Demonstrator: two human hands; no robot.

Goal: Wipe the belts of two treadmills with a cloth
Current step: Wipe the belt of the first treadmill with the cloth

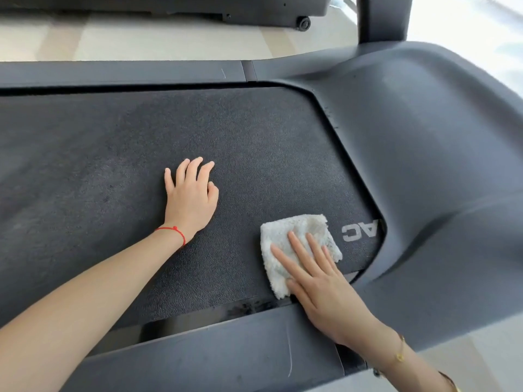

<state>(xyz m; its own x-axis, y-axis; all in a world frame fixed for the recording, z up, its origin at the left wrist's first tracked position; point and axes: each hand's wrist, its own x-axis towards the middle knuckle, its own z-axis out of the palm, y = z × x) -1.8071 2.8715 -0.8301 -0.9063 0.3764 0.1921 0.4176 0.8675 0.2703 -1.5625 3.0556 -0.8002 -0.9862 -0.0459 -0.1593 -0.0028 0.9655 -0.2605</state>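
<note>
A dark textured treadmill belt (113, 165) fills the middle of the head view. My left hand (191, 199) rests flat on the belt with fingers spread and holds nothing; a red string circles its wrist. To its right a folded white fluffy cloth (294, 236) lies on the belt near the motor cover, beside white letters printed on the belt. My right hand (319, 281) presses down on the cloth with flat, extended fingers; its palm reaches over the near side rail.
The grey motor cover (424, 154) curves around the belt's right end, with an upright post (382, 18) behind it. Side rails run along the near edge (226, 352) and far edge (127, 73). A second treadmill's base (198, 9) with a small wheel stands across the pale floor.
</note>
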